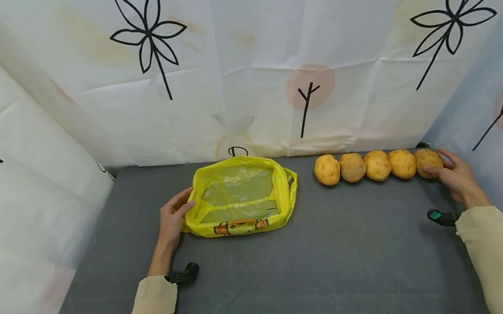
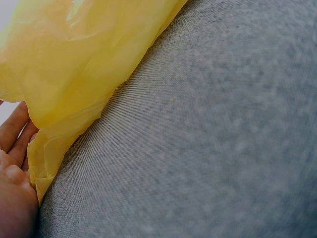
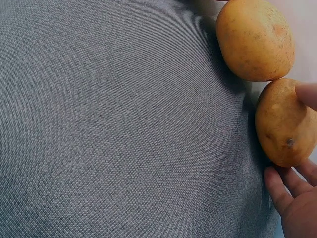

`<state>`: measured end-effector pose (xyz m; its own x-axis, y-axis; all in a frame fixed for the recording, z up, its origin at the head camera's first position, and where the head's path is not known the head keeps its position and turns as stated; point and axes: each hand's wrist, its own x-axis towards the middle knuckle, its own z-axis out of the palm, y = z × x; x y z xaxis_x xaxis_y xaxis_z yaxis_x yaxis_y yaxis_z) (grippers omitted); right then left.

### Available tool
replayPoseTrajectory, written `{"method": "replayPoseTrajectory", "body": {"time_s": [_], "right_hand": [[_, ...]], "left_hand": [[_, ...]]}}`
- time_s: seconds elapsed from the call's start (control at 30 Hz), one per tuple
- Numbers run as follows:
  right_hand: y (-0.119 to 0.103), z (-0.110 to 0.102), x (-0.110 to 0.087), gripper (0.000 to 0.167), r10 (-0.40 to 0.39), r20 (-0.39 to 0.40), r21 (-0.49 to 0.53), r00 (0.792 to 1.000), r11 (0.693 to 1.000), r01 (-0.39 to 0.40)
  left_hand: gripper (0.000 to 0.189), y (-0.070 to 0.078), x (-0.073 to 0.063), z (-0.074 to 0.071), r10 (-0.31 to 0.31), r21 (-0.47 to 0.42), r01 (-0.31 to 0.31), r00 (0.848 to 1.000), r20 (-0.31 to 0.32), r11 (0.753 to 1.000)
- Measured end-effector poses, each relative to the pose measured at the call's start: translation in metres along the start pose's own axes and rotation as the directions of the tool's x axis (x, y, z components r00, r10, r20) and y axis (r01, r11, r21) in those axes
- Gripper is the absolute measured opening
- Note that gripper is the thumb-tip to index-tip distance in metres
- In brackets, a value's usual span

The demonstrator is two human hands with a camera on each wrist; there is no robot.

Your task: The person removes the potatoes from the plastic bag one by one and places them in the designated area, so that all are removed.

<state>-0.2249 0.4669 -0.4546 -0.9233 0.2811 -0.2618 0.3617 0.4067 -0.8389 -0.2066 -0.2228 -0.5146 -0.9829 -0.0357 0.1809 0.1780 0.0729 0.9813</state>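
A yellow plastic bag (image 1: 283, 219) lies with its mouth spread wide, left of the middle in the head view. My left hand (image 1: 174, 219) holds its left side, thumb at the rim and the other fingers behind the plastic. In the left wrist view the fingers (image 2: 17, 126) partly disappear behind the yellow film. Several potatoes (image 1: 377, 166) stand in a row at the back right. Around the rightmost potato (image 1: 426, 159) my right hand (image 1: 460, 178) has its grip. The right wrist view shows the thumb (image 3: 308, 95) on that potato and fingertips at its lower end.
Grey cloth (image 1: 322, 269) covers the table. Pale fabric walls (image 1: 238, 48) with drawn plants close off the back and both sides; the right wall stands close beside my right forearm. A small dark object (image 1: 422, 145) lies behind the rightmost potato.
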Motion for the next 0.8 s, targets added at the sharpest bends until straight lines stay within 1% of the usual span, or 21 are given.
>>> {"method": "replayPoseTrajectory", "body": {"time_s": [0.13, 0.4, 0.47, 0.53, 0.57, 0.63, 0.73, 0.8], "right_hand": [[0.001, 0.0, 0.0, 0.085, 0.003, -0.01, 0.01, 1.0, 1.0, -0.003], [0.001, -0.002, -0.003, 0.086, 0.009, -0.009, -0.01, 1.0, 1.0, -0.009], [0.001, -0.002, -0.005, 0.085, -0.011, -0.019, -0.039, 1.0, 0.999, 0.01], [0.0, 0.0, -0.009, 0.083, -0.058, -0.041, -0.109, 0.997, 0.993, 0.053], [-0.001, 0.002, -0.011, 0.081, -0.091, -0.053, -0.161, 0.994, 0.984, 0.082], [-0.005, 0.005, -0.016, 0.077, -0.17, -0.074, -0.28, 0.983, 0.949, 0.143], [-0.016, 0.014, -0.025, 0.072, -0.297, -0.084, -0.424, 0.951, 0.875, 0.236], [-0.024, 0.022, -0.03, 0.07, -0.365, -0.067, -0.471, 0.929, 0.832, 0.293]], "left_hand": [[0.041, -0.001, 0.001, 0.0, -0.004, 0.006, 0.004, 1.0, 0.005, 1.0], [0.041, -0.004, 0.004, 0.003, 0.005, 0.003, -0.005, 1.0, 0.017, 1.0], [0.041, -0.003, 0.003, 0.003, 0.005, -0.002, -0.005, 1.0, 0.018, 1.0], [0.041, -0.002, 0.001, 0.003, 0.009, -0.005, -0.009, 1.0, 0.016, 1.0], [0.042, -0.002, 0.0, 0.003, 0.013, -0.005, -0.013, 1.0, 0.016, 1.0], [0.042, -0.001, -0.002, 0.004, 0.031, 0.005, -0.031, 0.999, 0.02, 1.0], [0.043, -0.001, -0.004, 0.004, 0.065, 0.041, -0.066, 0.998, 0.026, 0.997], [0.043, -0.001, -0.004, 0.004, 0.083, 0.09, -0.086, 0.996, 0.032, 0.992]]}}
